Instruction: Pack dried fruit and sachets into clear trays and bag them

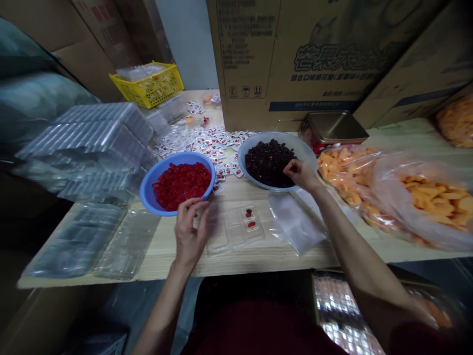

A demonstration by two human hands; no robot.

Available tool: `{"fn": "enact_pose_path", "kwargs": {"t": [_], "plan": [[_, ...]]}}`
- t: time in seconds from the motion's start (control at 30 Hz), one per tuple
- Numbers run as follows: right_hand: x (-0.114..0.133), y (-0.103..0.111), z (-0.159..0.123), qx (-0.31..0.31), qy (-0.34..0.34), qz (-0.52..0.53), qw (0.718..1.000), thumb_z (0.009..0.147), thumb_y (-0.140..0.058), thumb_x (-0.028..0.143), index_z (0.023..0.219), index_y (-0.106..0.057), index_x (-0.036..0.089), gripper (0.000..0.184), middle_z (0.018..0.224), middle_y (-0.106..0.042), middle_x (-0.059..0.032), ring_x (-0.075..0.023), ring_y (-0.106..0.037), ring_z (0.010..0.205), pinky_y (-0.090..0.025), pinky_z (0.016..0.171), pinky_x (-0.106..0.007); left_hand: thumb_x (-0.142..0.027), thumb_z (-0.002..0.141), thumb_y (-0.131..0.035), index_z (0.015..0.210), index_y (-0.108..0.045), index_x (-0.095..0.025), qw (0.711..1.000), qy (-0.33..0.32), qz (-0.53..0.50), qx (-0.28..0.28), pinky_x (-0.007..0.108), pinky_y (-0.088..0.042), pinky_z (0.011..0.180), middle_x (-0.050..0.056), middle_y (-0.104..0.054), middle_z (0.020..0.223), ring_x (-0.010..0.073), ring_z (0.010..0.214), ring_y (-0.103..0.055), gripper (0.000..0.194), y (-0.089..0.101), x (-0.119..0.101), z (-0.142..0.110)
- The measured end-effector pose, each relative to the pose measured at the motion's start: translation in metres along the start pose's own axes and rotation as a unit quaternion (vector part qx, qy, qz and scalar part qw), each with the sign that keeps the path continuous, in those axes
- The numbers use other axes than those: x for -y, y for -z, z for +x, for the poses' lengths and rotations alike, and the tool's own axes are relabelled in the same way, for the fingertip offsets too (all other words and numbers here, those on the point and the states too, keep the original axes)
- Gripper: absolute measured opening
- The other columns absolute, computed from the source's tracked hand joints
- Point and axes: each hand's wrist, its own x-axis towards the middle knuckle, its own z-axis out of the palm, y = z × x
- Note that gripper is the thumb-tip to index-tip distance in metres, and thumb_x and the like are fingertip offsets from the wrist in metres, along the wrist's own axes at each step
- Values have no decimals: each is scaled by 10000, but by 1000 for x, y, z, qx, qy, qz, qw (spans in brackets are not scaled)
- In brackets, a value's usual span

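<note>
My left hand (190, 229) is beside the near rim of a blue bowl (148, 197) of red dried fruit pieces (181, 183). Its fingers are curved, with the thumb apart from them and nothing visible between. Over a pale translucent bowl (306, 148) of dark dried fruit (269, 160), my right hand (301, 173) has its fingertips pinched together. Whatever is in that pinch is too small to make out. Between the hands lies an open clear plastic tray (236, 231), with a dark piece and red pieces in one compartment.
Stacked clear trays (99, 143) and a yellow basket (155, 86) occupy the left. Small white packets (207, 140) are scattered behind the bowls. Clear bags (295, 222) lie right of the open tray, near bagged orange fruit slices (436, 197). Cardboard boxes (288, 59) stand behind.
</note>
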Motion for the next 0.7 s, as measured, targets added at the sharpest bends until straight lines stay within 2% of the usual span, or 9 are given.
{"fn": "enact_pose_path", "kwargs": {"t": [0.07,0.13,0.23,0.33,0.4,0.47,0.53,0.63,0.7], "plan": [[10,-7,-34,-33,75,110,991,899,-527,259,927,-661,160,169,903,-709,-53,-163,-632,803,-480,689,-252,-298,928,-574,1041,-670,-211,999,29,16,-39,340,-507,865,87,-617,1139,215,1087,-590,172,11,11,7],[25,-28,-72,-7,157,239,958,895,-555,264,887,-661,196,127,875,-707,-32,-168,-625,787,-457,658,-259,-324,933,-555,1004,-671,-202,997,51,26,-55,328,-506,852,81,-635,1104,208,1069,-598,182,14,18,10],[45,-75,-118,46,174,308,934,897,-574,223,834,-661,212,109,855,-689,-25,-174,-617,789,-458,683,-278,-323,937,-537,991,-665,-199,997,64,19,-37,318,-502,840,70,-651,1067,198,1032,-611,185,10,19,6],[52,-112,-135,25,199,285,937,902,-563,162,821,-648,220,131,843,-670,-36,-203,-607,855,-478,782,-333,-302,934,-538,987,-667,-211,999,43,12,-5,322,-494,837,58,-665,1036,197,1005,-617,166,5,16,1],[50,-123,-136,-1,237,231,944,930,-525,151,830,-645,226,173,866,-666,-50,-218,-593,888,-475,829,-366,-296,929,-538,990,-666,-211,999,25,39,-12,349,-480,907,61,-664,1048,207,1034,-608,166,6,22,8],[47,-126,-135,-21,266,167,949,959,-492,164,856,-656,225,203,905,-666,-69,-228,-584,903,-474,840,-385,-294,914,-542,1024,-658,-201,995,18,93,-13,384,-441,1005,78,-652,1096,225,1097,-585,185,8,38,28],[46,-127,-136,-32,282,107,953,968,-485,167,885,-675,215,213,909,-666,-87,-239,-580,894,-481,826,-394,-283,887,-559,1090,-644,-181,987,30,151,46,401,-404,1062,104,-633,1162,246,1151,-565,243,9,60,56],[50,-127,-140,-45,283,51,957,961,-484,145,917,-694,206,223,885,-658,-102,-251,-574,871,-496,801,-401,-233,827,-618,1166,-625,-163,952,49,197,229,366,-433,1025,125,-634,1201,251,1121,-594,346,0,89,99],[53,-126,-147,-52,271,56,960,963,-474,147,953,-696,209,231,891,-648,-106,-255,-571,871,-511,794,-407,-200,781,-669,1142,-631,-169,930,46,200,304,333,-472,946,110,-674,1127,241,1026,-633,365,-11,100,119]]}}
